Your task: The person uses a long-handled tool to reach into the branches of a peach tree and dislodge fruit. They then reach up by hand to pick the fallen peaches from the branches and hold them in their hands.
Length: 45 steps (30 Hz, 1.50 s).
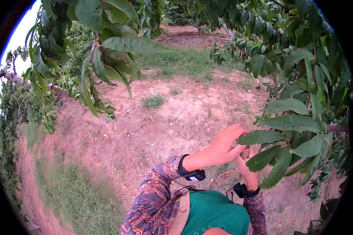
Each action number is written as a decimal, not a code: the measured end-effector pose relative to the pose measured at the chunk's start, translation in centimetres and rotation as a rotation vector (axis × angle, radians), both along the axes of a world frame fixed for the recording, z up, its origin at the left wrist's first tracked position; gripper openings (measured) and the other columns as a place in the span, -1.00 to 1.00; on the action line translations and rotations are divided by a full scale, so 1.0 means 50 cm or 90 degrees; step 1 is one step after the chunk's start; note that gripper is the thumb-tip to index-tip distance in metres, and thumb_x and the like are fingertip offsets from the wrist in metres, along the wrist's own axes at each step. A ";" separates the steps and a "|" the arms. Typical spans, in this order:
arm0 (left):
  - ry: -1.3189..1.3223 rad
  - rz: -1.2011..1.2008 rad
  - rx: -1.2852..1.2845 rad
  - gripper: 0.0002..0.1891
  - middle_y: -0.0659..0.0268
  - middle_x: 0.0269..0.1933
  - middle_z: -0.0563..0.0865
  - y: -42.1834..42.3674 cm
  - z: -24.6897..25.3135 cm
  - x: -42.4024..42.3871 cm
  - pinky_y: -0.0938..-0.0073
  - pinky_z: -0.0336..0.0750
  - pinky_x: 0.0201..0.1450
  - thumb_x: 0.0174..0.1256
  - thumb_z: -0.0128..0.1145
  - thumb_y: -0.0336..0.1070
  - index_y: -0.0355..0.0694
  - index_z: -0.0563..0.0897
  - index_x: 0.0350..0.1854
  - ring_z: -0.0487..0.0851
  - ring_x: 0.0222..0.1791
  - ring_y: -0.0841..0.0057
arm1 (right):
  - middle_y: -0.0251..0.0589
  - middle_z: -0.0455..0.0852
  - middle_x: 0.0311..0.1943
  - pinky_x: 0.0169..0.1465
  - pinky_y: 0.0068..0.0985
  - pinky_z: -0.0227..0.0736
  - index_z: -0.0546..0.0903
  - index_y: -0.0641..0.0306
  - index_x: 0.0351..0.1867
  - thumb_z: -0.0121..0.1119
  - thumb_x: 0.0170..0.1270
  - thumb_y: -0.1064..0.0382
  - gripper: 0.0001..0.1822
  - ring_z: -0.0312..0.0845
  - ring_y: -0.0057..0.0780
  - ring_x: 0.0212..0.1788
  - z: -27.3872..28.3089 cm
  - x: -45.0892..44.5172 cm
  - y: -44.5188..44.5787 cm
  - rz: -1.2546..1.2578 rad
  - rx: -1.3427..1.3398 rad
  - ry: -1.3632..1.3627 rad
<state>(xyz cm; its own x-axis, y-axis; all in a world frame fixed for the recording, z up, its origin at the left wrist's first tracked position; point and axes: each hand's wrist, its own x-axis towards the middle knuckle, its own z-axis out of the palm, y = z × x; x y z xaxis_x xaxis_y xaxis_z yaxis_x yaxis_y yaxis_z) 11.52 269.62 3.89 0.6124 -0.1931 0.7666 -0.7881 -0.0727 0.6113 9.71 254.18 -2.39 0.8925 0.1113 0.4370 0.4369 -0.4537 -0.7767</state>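
Note:
My left hand [227, 146] reaches in from the left at the edge of a leafy twig, its fingers bent and its thumb pointing right. Just below and beyond it is my right hand [249, 166], largely covered by long green leaves [261, 137]. The two hands meet or nearly meet there. Between them shows a small brownish object [245, 153], too hidden to identify. Leaves cover the fingertips, so the grip of either hand is unclear. Each wrist wears a black strap, the left one [191, 173] carrying a small device.
Fruit-tree foliage, peach-like, crowds the right side; another leafy branch [98, 53] hangs close at upper left. A bare limb [17, 78] extends at far left. Dry soil [176, 117] with grass patches [73, 188] lies below. A thin hose-like line [191, 37] crosses the ground behind.

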 end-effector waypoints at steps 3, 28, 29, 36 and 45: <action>-0.010 -0.064 0.065 -0.81 0.09 -0.34 0.52 0.001 -0.017 0.017 0.29 0.39 -0.21 0.13 0.03 -0.35 -0.33 0.52 -0.24 0.49 -0.28 0.15 | -0.15 0.55 -0.10 -0.02 -0.48 0.35 0.47 0.30 0.02 0.29 0.07 0.29 -0.55 0.47 -0.43 -0.06 -0.003 0.001 0.001 0.049 -0.022 -0.036; 0.300 -0.586 -0.061 -0.74 0.30 -0.39 0.55 -0.003 -0.013 0.076 0.59 0.38 -0.28 0.46 -0.29 -0.35 -0.32 0.50 -0.10 0.50 -0.41 0.63 | -0.17 0.57 -0.35 -0.20 -0.42 0.40 0.51 0.22 -0.10 0.31 -0.10 0.26 -0.56 0.54 -0.24 -0.26 -0.050 0.021 0.004 -0.127 -0.164 -0.034; 0.344 -0.613 -0.100 -0.73 0.32 -0.40 0.54 -0.007 -0.022 0.086 0.62 0.37 -0.30 0.47 -0.30 -0.34 -0.32 0.51 -0.12 0.48 -0.41 0.67 | -0.17 0.57 -0.34 -0.18 -0.42 0.39 0.51 0.22 -0.10 0.30 -0.07 0.25 -0.57 0.54 -0.28 -0.24 -0.027 0.040 0.011 -0.131 -0.175 -0.099; 0.349 -0.616 -0.088 -0.70 0.37 -0.53 0.46 -0.052 -0.026 0.146 0.57 0.32 -0.29 0.45 -0.21 -0.30 -0.28 0.39 -0.51 0.40 -0.48 0.63 | -0.23 0.63 -0.52 -0.33 -0.54 0.46 0.60 0.28 -0.35 0.34 -0.06 0.23 -0.75 0.60 -0.50 -0.43 -0.185 0.077 -0.068 -0.262 0.004 0.076; 0.172 -0.449 -0.202 -0.71 0.35 -0.64 0.40 -0.005 0.108 0.159 0.56 0.26 -0.57 0.36 -0.13 -0.42 -0.27 0.30 -0.62 0.38 -0.66 0.60 | -0.28 0.59 -0.58 -0.38 -0.46 0.42 0.57 0.23 -0.40 0.38 -0.14 0.21 -0.72 0.55 -0.44 -0.51 -0.024 0.182 0.011 -0.106 0.052 -0.045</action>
